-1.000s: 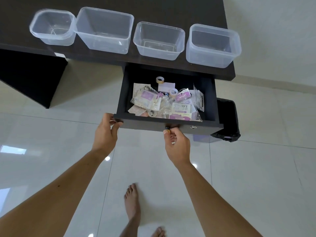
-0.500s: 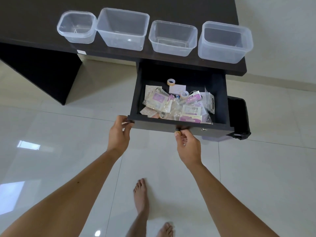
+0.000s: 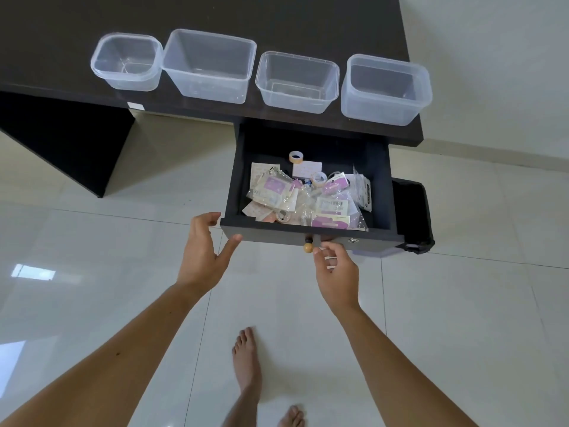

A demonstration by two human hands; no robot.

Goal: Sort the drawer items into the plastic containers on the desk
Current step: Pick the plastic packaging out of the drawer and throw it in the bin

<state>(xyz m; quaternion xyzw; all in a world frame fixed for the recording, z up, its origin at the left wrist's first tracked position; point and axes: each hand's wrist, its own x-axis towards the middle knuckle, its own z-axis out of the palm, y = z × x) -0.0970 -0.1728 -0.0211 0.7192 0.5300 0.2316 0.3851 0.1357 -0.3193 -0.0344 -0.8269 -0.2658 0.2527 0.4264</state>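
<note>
The black drawer (image 3: 311,235) stands pulled out from under the dark desk (image 3: 277,13), and inside it lies a loose heap of small items (image 3: 308,197): clear plastic packets with purple and pink cards, a few sheets, and a roll of tape (image 3: 296,156) near the back wall. On the desk, along its front edge, four clear plastic containers stand in one row and hold nothing: a small square one (image 3: 127,61) at the left, touching a bigger deep one (image 3: 209,66), then a lower one (image 3: 297,82), and a frosted one (image 3: 386,89) near the right corner. The left hand (image 3: 204,251) is released, with fingers spread and relaxed just beside the left corner of the drawer front; the thumb tip touches or almost touches the front panel. The right hand (image 3: 335,269) is also relaxed and grasps nothing, its fingertips just beside the small wooden knob (image 3: 308,247) of the drawer. Bare feet stand on the glossy white tile floor (image 3: 92,272) below.
</note>
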